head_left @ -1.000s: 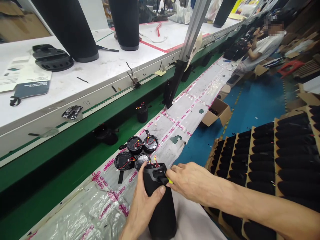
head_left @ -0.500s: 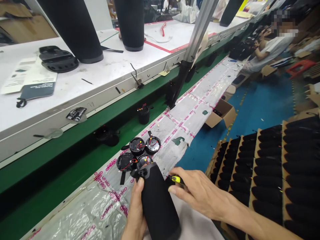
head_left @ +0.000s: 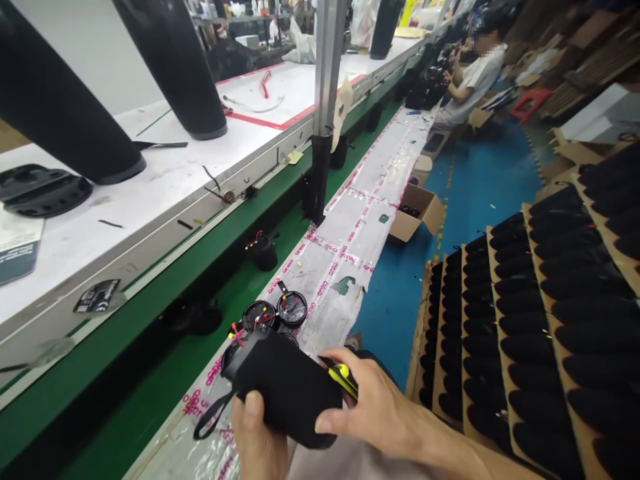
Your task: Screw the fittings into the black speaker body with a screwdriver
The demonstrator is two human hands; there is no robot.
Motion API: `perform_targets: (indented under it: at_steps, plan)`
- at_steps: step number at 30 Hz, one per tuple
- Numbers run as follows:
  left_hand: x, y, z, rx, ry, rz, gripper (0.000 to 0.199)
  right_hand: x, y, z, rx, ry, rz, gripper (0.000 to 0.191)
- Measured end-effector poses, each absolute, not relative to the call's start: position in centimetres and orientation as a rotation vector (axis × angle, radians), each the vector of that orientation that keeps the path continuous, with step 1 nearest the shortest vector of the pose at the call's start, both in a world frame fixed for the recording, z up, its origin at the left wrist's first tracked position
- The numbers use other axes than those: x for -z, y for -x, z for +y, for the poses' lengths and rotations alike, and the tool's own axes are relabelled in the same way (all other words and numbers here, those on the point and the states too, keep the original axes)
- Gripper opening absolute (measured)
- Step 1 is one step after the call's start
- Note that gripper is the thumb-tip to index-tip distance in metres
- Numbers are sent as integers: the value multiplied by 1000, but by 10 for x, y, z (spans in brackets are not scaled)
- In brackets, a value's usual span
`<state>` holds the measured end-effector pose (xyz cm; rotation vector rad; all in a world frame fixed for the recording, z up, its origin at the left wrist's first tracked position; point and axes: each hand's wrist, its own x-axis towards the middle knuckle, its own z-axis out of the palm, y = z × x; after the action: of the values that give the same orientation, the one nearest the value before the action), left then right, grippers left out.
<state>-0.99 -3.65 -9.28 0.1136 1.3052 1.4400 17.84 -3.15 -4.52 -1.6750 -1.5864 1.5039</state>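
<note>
A black fabric-covered cylinder (head_left: 287, 390) lies tilted in my left hand (head_left: 260, 437), whose thumb presses on its near side; a strap loop (head_left: 213, 417) hangs from its left end. My right hand (head_left: 375, 403) is closed on a yellow and black cutter (head_left: 343, 378), and its thumb touches the right end of the cylinder. Just beyond the cylinder, round black parts (head_left: 292, 308) with red wires stand on the plastic-covered ledge (head_left: 325, 280); some are partly hidden behind it.
Tall black cylinders (head_left: 175, 73) and a black moulded part (head_left: 43, 190) stand on the white bench (head_left: 165, 173) at left. A metal post (head_left: 327, 73) rises ahead. Right are stacked trays of black pieces (head_left: 530, 293), an open carton (head_left: 417, 213) and a seated person (head_left: 473, 77).
The cylinder has turned from nearly upright to lying sideways, its strap now hanging at left. My right hand has come against its end with the cutter. The view has swung right.
</note>
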Motion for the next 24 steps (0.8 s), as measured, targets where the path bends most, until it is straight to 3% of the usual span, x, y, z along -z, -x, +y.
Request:
perform_targets:
  at_steps: [4, 6, 8, 12, 16, 24]
  plan:
    - [79, -4, -34, -1371, -61, 1360, 61, 48, -172, -51, -1020, 1574, -1995, 68]
    - [75, -4, -34, -1304, 107, 1352, 52, 48, -172, -57, -947, 1460, -2084, 58]
    - [76, 1, -36, -1248, 204, 1317, 53, 44, -176, -56, -1060, 1494, -2027, 56]
    - [83, 18, -43, -1194, 146, 1059, 66, 34, -187, -40, -1495, 1767, -1723, 79]
    - [83, 17, -44, -1200, 66, 896, 78, 32, -190, -32, -1791, 1614, -1590, 85]
    - [71, -5, -37, -1273, 156, 1228, 50, 32, -172, -42, -1425, 1829, -1818, 77]
